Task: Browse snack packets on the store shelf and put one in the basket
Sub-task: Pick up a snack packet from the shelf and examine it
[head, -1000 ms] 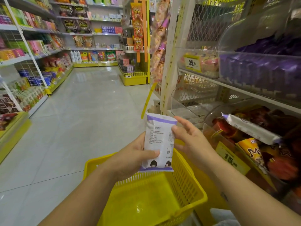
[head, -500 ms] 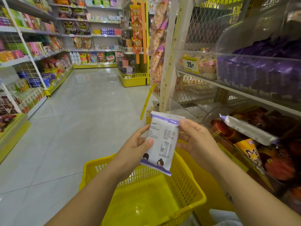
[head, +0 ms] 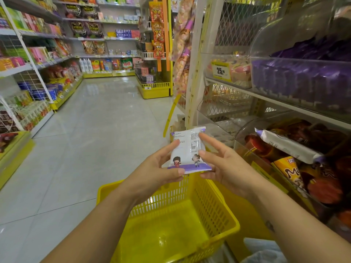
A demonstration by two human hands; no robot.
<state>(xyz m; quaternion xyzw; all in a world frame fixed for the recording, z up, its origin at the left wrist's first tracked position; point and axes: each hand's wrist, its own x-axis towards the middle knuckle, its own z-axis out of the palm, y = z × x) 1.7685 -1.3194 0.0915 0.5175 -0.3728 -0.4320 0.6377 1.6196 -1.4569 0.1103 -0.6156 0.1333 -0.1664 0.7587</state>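
now left hand (head: 157, 168) and right hand (head: 224, 168) pinch snack packet (head: 187, 149); lower to basket (head: 209, 202) at 6 o'clock, release low.

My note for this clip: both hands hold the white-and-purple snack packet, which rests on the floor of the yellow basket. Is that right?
Not quite. The left hand and right hand do hold the white-and-purple snack packet, but it is up in the air above the far rim of the yellow basket, not resting on its floor. The head view shows this.
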